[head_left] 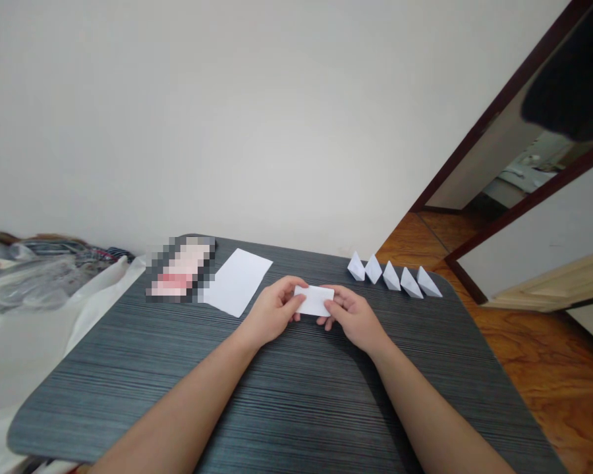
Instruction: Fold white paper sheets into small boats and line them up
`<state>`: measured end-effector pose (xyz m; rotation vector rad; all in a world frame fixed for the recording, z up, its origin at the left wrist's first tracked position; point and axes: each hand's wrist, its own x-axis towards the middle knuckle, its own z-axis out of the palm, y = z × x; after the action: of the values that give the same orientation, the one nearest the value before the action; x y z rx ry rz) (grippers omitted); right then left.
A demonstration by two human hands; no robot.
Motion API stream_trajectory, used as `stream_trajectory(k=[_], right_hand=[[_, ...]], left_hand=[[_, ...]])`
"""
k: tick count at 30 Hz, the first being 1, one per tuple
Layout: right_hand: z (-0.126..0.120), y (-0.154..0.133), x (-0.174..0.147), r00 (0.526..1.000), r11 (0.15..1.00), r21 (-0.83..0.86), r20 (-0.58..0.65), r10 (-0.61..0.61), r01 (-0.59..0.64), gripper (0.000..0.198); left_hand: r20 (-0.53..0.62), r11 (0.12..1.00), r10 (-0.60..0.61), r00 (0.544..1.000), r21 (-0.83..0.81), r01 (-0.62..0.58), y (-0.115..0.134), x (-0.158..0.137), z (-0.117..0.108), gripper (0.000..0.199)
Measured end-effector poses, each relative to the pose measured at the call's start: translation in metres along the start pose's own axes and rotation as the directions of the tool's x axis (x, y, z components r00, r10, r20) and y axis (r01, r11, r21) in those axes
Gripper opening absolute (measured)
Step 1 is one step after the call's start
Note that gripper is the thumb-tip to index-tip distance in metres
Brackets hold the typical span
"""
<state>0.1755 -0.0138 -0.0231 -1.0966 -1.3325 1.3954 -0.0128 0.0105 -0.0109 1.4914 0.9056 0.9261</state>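
A small white rectangle of folded paper (315, 301) is held up between my two hands, above the middle of the table. My left hand (275, 308) pinches its left end, thumb on the near face and fingers behind. At the right end, my right hand (352, 313) grips it the same way, with some fingertips showing below the paper. Left of my hands lies a flat white sheet of paper (240, 283). To the right, several folded white paper shapes (391, 276) with pointed tips stand in a row near the table's far edge.
The dark, wood-grained table (286, 408) has rounded corners and meets a pale wall (257, 131). A blurred-out flat item (182, 268) lies at its far left. Plastic-covered things (54, 276) are piled beyond the left edge. A doorway and wooden floor (518, 349) are at right.
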Motion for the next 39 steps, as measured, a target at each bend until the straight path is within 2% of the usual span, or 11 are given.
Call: stream_trajectory(k=[10, 13, 18, 26, 30, 34, 39], right_hand=[[0.001, 0.001, -0.001, 1.0, 0.998, -0.06, -0.026, -0.008, 0.007, 0.035], [0.003, -0.002, -0.003, 1.0, 0.995, -0.097, -0.011, -0.004, 0.003, 0.035], [0.005, -0.003, -0.005, 0.999, 0.991, -0.137, 0.043, 0.005, 0.001, 0.033], [0.004, -0.001, -0.005, 0.998, 0.988, -0.157, 0.065, 0.012, -0.002, 0.031], [0.002, -0.005, -0.005, 1.0, 0.961, -0.275, 0.014, -0.017, 0.021, 0.021], [0.001, -0.01, -0.005, 0.997, 0.9, -0.432, -0.016, -0.077, 0.062, 0.025], [0.002, -0.013, -0.006, 0.994, 0.851, -0.517, -0.012, -0.113, 0.09, 0.024]], left_hand=[[-0.002, 0.999, -0.013, 1.0, 0.043, 0.013, 0.006, -0.001, -0.001, 0.037], [-0.012, 0.994, -0.026, 1.0, 0.104, 0.027, 0.008, 0.0, -0.001, 0.035], [0.004, 0.952, 0.021, 1.0, 0.305, -0.021, 0.009, 0.0, -0.002, 0.028], [0.018, 0.931, 0.034, 0.999, 0.362, -0.038, 0.01, -0.001, -0.003, 0.028], [0.043, 0.927, 0.052, 0.998, 0.369, -0.064, 0.013, -0.002, -0.002, 0.027], [0.063, 0.92, 0.056, 0.996, 0.384, -0.076, 0.016, -0.002, -0.003, 0.025], [0.077, 0.926, 0.055, 0.996, 0.369, -0.079, 0.017, -0.002, -0.002, 0.022]])
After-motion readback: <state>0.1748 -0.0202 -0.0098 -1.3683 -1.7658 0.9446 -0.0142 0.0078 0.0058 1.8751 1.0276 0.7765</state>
